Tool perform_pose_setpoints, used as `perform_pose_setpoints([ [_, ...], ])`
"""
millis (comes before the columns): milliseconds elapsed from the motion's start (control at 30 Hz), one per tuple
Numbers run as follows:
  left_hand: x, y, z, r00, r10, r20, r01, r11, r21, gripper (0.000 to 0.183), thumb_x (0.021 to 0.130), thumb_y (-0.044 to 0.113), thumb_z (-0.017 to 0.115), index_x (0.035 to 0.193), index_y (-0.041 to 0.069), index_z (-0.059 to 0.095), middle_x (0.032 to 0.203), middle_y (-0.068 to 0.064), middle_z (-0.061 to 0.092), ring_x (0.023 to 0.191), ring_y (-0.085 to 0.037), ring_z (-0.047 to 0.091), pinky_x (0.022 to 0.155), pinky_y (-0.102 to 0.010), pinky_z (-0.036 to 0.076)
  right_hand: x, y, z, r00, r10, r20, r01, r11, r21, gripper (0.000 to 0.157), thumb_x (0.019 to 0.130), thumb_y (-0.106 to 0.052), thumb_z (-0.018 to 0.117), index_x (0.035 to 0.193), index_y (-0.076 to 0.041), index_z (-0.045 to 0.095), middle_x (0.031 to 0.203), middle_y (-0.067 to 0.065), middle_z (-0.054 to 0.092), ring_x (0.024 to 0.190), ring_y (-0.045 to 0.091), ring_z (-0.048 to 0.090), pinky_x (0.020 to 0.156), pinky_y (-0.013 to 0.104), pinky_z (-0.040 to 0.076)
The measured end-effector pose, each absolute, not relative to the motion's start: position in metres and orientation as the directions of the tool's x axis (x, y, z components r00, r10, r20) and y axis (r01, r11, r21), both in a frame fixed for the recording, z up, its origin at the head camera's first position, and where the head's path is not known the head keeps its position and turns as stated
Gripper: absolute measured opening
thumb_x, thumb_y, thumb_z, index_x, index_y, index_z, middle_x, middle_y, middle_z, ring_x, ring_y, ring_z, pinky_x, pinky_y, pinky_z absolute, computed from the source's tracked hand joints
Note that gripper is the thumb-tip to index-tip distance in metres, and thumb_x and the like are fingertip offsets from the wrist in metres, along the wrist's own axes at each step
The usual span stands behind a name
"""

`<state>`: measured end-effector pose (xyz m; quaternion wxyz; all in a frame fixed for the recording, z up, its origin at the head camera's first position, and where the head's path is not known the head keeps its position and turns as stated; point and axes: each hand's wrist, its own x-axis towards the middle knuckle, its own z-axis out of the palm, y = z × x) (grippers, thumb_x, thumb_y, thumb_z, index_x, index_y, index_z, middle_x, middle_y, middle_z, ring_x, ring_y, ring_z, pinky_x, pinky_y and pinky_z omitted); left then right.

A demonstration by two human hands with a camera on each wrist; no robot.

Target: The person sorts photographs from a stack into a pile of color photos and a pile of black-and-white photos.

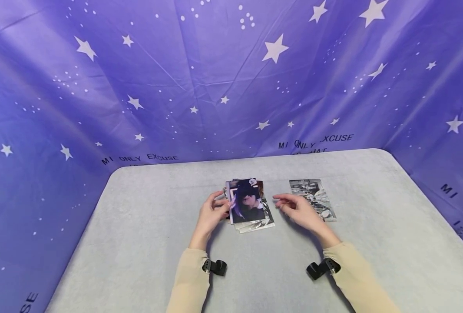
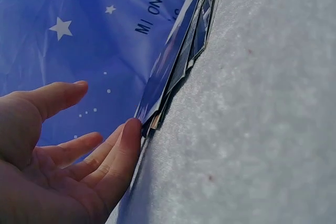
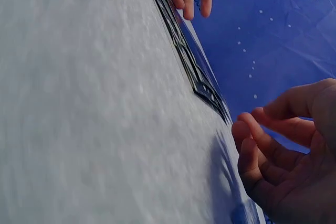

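A loose pile of photo cards lies on the table, its top card showing a dark-haired figure on a dark ground. Cards with black-and-white prints stick out below it at uneven angles. At the pile's left side is my left hand; in the left wrist view its fingertips are right at the cards' edge, with the thumb raised apart. My right hand hovers between the pile and a separate black-and-white card, fingers loosely bent with nothing in them. Its wrist and palm partly cover that card.
The grey table has rounded far corners. Purple cloth printed with white stars and lettering hangs behind and at both sides. Each wrist wears a black camera strap over a beige sleeve.
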<state>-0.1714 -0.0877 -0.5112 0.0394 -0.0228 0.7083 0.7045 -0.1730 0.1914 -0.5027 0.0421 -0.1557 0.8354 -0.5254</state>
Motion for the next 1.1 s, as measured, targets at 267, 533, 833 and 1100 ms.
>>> perform_pose_setpoints([
  [267,-0.17,-0.088,-0.513,-0.995,0.011,-0.098,-0.098,-0.02,0.995,0.051,0.089,0.0,0.063,0.135,-0.01,0.045,0.11,-0.024,0.063,0.089,-0.027,0.066,0.074,-0.036,0.056,-0.177,0.177,-0.509,-0.936,-0.341,0.087,-0.214,0.357,-0.909,0.048,0.085,0.01,0.058,0.132,0.009,0.049,0.111,0.024,0.062,0.091,0.033,0.064,0.079,0.024,0.051],
  [533,-0.17,-0.089,-0.52,-0.995,0.012,-0.097,-0.097,-0.029,0.995,0.045,0.089,-0.001,0.062,0.13,-0.012,0.048,0.11,-0.028,0.062,0.086,-0.023,0.066,0.075,-0.035,0.056,-0.178,0.165,-0.515,-0.938,-0.329,0.113,-0.223,0.317,-0.922,0.051,0.084,0.011,0.055,0.134,0.009,0.048,0.114,0.027,0.061,0.092,0.034,0.064,0.079,0.026,0.052],
  [833,-0.17,-0.091,-0.523,-0.995,0.027,-0.094,-0.095,-0.063,0.993,0.042,0.089,-0.004,0.06,0.128,-0.014,0.048,0.113,-0.033,0.06,0.086,-0.018,0.065,0.074,-0.027,0.055,-0.176,0.156,-0.518,-0.951,-0.286,0.119,-0.204,0.292,-0.934,0.058,0.083,0.01,0.055,0.14,0.005,0.044,0.119,0.027,0.061,0.092,0.032,0.064,0.079,0.024,0.05],
  [1100,-0.167,-0.092,-0.522,-0.991,0.053,-0.12,-0.124,-0.102,0.987,0.041,0.091,-0.005,0.056,0.129,-0.014,0.046,0.116,-0.034,0.058,0.085,-0.017,0.066,0.076,-0.029,0.055,-0.162,0.149,-0.495,-0.948,-0.286,0.138,-0.223,0.289,-0.931,0.058,0.082,0.016,0.052,0.138,0.012,0.041,0.118,0.033,0.057,0.089,0.039,0.061,0.077,0.025,0.05],
])
